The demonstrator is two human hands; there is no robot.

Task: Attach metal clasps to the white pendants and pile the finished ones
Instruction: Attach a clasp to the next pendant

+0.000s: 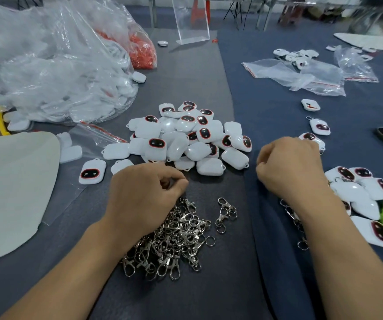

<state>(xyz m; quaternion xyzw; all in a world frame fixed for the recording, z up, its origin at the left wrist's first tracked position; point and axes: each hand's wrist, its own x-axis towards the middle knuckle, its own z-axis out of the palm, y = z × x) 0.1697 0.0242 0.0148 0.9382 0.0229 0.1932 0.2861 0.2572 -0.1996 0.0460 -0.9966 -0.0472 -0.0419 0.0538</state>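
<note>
Left hand [144, 195], cloth seam [249, 215], right hand [292, 167]

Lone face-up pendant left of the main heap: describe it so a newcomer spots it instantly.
Find the big heap of white pendants mid-table. At its near-left corner, just left of the left hand and beside the beige sheet, one pendant lies flat on its own. Unlike the blank white backs around it, it shows its dark, red-rimmed face.

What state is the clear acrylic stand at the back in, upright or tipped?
Upright: the clear acrylic stand rests on its flat base, its panel rising out of frame.
</note>
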